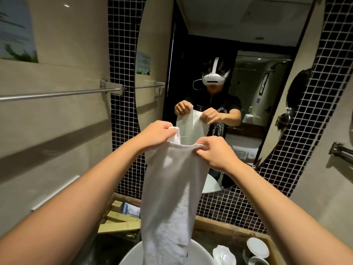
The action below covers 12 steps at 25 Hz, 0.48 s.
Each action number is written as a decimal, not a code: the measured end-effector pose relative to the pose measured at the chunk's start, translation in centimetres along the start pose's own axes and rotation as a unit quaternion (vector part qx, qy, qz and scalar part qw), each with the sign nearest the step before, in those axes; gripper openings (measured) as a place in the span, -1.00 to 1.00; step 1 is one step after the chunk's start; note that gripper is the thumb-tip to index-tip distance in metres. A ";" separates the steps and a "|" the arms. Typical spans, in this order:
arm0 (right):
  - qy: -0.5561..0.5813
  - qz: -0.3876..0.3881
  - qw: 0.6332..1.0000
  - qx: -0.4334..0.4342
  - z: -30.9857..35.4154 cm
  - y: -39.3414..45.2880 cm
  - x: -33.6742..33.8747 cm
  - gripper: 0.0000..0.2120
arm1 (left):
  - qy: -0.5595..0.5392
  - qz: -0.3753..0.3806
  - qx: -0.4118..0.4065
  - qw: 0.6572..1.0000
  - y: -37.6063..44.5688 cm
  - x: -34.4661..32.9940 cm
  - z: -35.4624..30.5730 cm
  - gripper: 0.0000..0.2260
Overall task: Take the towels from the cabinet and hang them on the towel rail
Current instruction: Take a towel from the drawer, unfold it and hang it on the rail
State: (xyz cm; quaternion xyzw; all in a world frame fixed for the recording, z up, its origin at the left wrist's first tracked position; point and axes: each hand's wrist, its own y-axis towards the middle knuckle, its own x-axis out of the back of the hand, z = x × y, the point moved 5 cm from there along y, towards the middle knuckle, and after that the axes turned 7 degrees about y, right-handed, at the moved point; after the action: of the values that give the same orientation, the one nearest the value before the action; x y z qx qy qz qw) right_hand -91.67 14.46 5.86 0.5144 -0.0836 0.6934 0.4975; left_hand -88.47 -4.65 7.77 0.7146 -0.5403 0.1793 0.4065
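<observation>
- Both forearms reach in from the near corners of the view and meet at mid-frame, over the basin.
- Left hand has its fingers curled round the upper left corner of a white towel, with a bunched bit of cloth sticking up above the knuckles.
- Right hand pinches the upper right corner, the hem rolled under its curled fingers.
- Between the two hands the top edge of the towel runs nearly level, left to right, slightly higher on the left side.
- From that edge the towel hangs straight down, so its long axis is vertical; the lower end drops into the white basin at the near bottom edge, where the cloth looks rumpled.
- On the left wall, well apart from the towel, a metal towel rail runs roughly level from the left edge toward the strip of dark mosaic tile, fixed by a bracket at its right end. Nothing hangs on it.
- Behind the hands a large mirror shows the person holding up the same towel.
- Down on the desk, left of the basin, lie a few yellowish boxes and a small blue-and-white packet.
- To the right of the basin sit white dishes and a crumpled white item I cannot identify.
</observation>
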 end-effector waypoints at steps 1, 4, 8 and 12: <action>0.005 -0.002 1.000 0.018 0.4 -0.1 -0.2 -0.90 | 0.013 0.001 0.006 1.000 0.1 0.0 -0.1 -0.64; 0.018 -0.041 0.994 0.101 2.7 -0.6 -0.5 -0.93 | 0.057 0.017 -0.024 0.998 0.3 -0.6 -1.0 -0.69; -0.010 -0.147 0.969 0.199 4.0 -0.8 0.5 -0.87 | -0.026 0.076 -0.044 0.996 -0.3 -1.8 -2.8 -0.63; 0.013 -0.149 0.974 0.171 3.2 -0.7 1.1 -0.83 | -0.114 0.149 -0.026 0.982 -0.8 -2.3 -3.0 -0.69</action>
State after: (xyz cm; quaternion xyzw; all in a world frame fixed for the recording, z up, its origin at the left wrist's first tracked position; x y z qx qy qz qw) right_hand -89.08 13.46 7.98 0.5898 0.1203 0.6221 0.5006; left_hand -87.96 -0.80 7.69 0.6310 -0.6879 0.1412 0.3297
